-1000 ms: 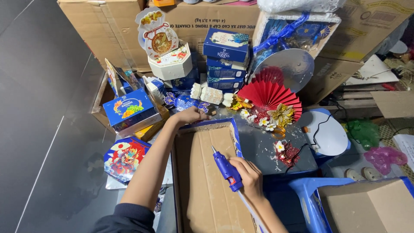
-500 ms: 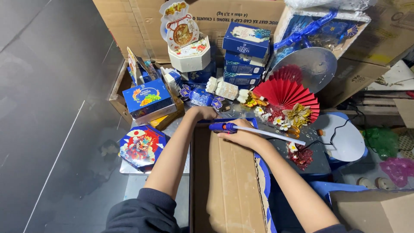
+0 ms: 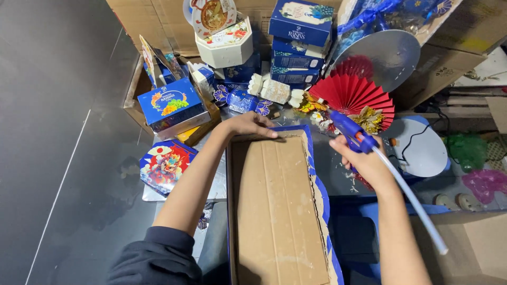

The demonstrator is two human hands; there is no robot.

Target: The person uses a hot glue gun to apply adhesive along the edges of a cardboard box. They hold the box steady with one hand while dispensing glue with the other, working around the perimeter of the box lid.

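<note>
Right hand (image 3: 364, 161) wrapped tight around the grip of a blue glue gun (image 3: 355, 132), fingers curled closed, nozzle aimed up and left toward the far right corner of the cardboard panel (image 3: 277, 206), white glue stick (image 3: 409, 198) trailing back along the forearm. Probably light and rigid plastic, best held by the handle as now, well clear of a tip likely hot; the long stick looks bendy and easy to snag. Left hand (image 3: 251, 125) laid flat, fingers loosely together, pressing on the panel's far edge, nothing pinched. Panel lying lengthwise between the two arms, corrugated brown face up, blue paper rim (image 3: 320, 195) along its right side: likely light and stiff but easy to crease, so better steadied by an edge than squeezed mid-span. Beyond the fingertips, on a crowded bench (image 3: 330, 169), a red paper fan (image 3: 356, 97) with gold and white flowers just beside it, a stack of blue boxes (image 3: 298, 42), a white octagonal box (image 3: 226, 45), a silver disc (image 3: 385, 53). Off to the left, a blue box with fruit pictures (image 3: 171, 105) and an octagonal lid in red and blue (image 3: 166, 163).
</note>
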